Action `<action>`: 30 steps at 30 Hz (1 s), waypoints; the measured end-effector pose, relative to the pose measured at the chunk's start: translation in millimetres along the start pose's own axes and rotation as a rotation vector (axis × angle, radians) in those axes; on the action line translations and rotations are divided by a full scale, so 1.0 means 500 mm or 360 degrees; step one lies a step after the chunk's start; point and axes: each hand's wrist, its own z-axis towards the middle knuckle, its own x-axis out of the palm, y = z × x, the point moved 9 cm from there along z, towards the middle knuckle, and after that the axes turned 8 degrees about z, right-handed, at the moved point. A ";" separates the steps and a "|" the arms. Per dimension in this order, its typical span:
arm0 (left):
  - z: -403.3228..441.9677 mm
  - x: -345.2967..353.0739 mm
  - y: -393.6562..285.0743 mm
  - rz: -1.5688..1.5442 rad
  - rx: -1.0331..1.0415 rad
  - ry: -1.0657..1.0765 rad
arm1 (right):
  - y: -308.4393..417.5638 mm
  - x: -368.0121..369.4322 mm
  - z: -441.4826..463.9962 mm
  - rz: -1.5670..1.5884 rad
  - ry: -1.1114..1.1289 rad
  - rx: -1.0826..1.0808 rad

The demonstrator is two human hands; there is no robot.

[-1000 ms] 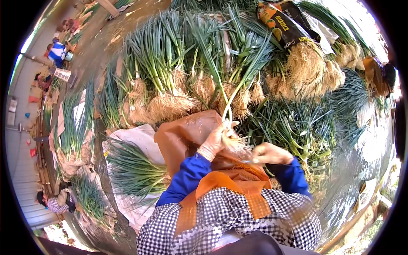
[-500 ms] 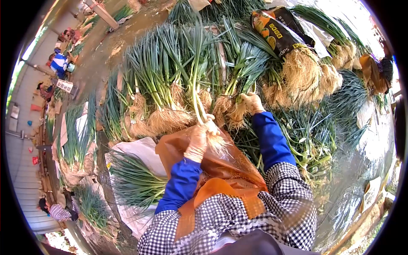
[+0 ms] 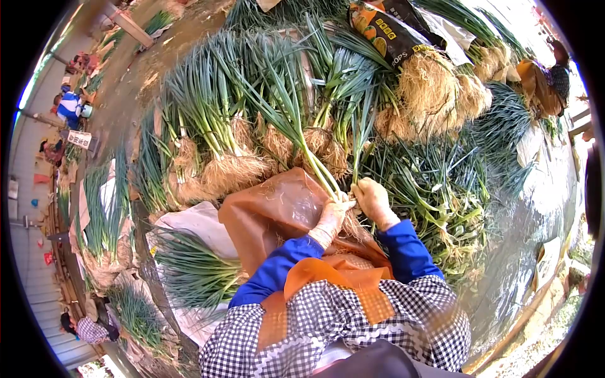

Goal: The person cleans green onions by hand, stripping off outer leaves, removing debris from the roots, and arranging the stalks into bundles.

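Note:
Over the brown plastic apron (image 3: 271, 205) on my lap, both hands are close together. My left hand (image 3: 334, 219) is closed round the lower end of a few green onions (image 3: 320, 170), whose leaves slant up and left. Pale roots (image 3: 355, 228) hang below it. Just to its right, my right hand (image 3: 373, 200) is closed on the base of another green onion (image 3: 357, 148), its leaves pointing up. Ahead lie rooted bunches of green onions (image 3: 220, 120) with tan root clumps (image 3: 234, 170).
A trimmed bunch of green onions (image 3: 198, 264) rests on a pale sheet (image 3: 186, 220) at my left. Stripped leaves (image 3: 441, 201) pile up at right. A black printed bag (image 3: 394, 34) lies at the back. Other people (image 3: 70, 107) sit along the left.
My right hand has come back from the bunches with a green onion to beside my left hand. My left hand has moved right and down, its green onions now tilting left.

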 end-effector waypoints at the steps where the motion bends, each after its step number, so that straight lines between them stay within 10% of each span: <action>1: 0.011 -0.018 0.017 0.0004 0.0007 -0.0001 | 0.023 -0.003 -0.007 -0.0174 0.0150 -0.0072; 5: -0.010 -0.018 -0.005 -0.0007 -0.0232 -0.0153 | -0.029 -0.136 -0.079 0.0368 0.0024 0.0115; 10: -0.013 -0.013 -0.006 0.0189 -0.0196 -0.0087 | -0.310 -0.117 -0.137 -0.0985 0.0945 0.0882; 12: -0.018 -0.009 -0.017 0.0209 -0.0132 -0.0074 | -0.146 -0.099 -0.038 -0.0348 0.0380 0.0609; 15: -0.031 0.003 -0.031 0.0278 -0.0218 0.0008 | -0.124 0.062 0.004 0.1790 0.0290 0.1115; 19: -0.050 0.024 -0.051 -0.0072 -0.0375 0.0029 | -0.094 0.135 0.034 0.1295 0.0146 0.0903; 21: -0.059 0.017 -0.041 0.0044 -0.0558 0.0126 | 0.011 0.039 0.060 0.0154 -0.0047 0.0087; 23: -0.098 0.082 -0.123 -0.0579 -0.0552 0.0748 | -0.054 -0.013 0.070 0.0996 -0.0270 0.0596; 30: -0.352 0.153 -0.619 -0.0764 0.0566 0.1596 | -0.301 0.029 0.297 0.0275 -0.0064 0.0883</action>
